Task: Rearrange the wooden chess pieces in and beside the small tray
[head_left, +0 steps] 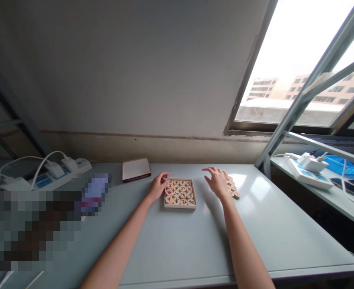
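Note:
A shallow, square, pale box (180, 206) lies on the table in front of me, filled with rows of round wooden Chinese chess pieces (183, 195) marked with red and black characters. My left hand (158, 187) is closed on the box's left side near the far corner. A small dark red patch shows by its fingertips; I cannot make out what it is. To the right of the box, my right hand (217, 180) hovers with fingers apart and nothing in them. Loose chess pieces (232, 188) lie beside and partly behind it.
The box's lid (136, 170) lies inside up toward the wall. Power strips (59, 172) with white cables sit at the left, near a blurred-out area. Metal frame posts (285, 116) rise at the right, by another power strip (311, 170) and a blue basket (348, 164).

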Motion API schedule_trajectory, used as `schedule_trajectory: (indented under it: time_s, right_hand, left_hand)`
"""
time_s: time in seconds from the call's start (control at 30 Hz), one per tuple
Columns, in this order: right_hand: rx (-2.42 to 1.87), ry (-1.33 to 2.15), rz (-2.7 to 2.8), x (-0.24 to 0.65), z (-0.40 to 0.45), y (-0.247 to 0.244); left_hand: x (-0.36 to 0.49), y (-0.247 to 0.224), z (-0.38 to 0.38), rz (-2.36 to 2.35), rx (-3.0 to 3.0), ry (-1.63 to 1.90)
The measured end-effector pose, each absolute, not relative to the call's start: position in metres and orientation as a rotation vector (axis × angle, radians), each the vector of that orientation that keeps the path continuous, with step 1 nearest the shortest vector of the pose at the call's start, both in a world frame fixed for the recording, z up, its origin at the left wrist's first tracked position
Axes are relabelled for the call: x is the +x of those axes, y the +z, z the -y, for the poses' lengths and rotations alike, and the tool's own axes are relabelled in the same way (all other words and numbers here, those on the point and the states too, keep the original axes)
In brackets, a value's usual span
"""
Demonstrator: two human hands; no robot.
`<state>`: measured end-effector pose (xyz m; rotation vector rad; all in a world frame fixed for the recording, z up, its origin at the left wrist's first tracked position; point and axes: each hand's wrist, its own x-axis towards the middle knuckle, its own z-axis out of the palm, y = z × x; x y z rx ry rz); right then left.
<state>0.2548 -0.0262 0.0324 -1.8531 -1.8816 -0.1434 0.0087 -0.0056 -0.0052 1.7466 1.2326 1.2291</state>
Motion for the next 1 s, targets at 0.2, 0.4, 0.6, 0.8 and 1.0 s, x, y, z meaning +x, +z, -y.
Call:
schedule_trajectory:
  time_s: [0.2,0.4,0.6,0.8,1.0]
  right_hand:
    - [-1.294,0.220,2.314,0.184,0.037,0.043]
    - [-1.339,0.131,2.388,0.157,0.045,0.034]
    - [-1.326,0.110,2.341,0.161,0.040,0.028]
    - [-1.340,0.131,2.316,0.165,0.038,0.030]
    - [-1.557,0.064,2.135,0.201,0.038,0.050]
  left_hand:
    - [0.008,-0.004,0.006,-1.227,1.740,1.195]
    - [0.009,-0.006,0.004,-1.212,1.725,1.233]
    - [0.009,-0.009,0.001,-1.213,1.752,1.235]
    - [0.008,-0.007,0.002,-1.221,1.736,1.221]
    - [0.008,-0.005,0.004,-1.221,1.739,1.201]
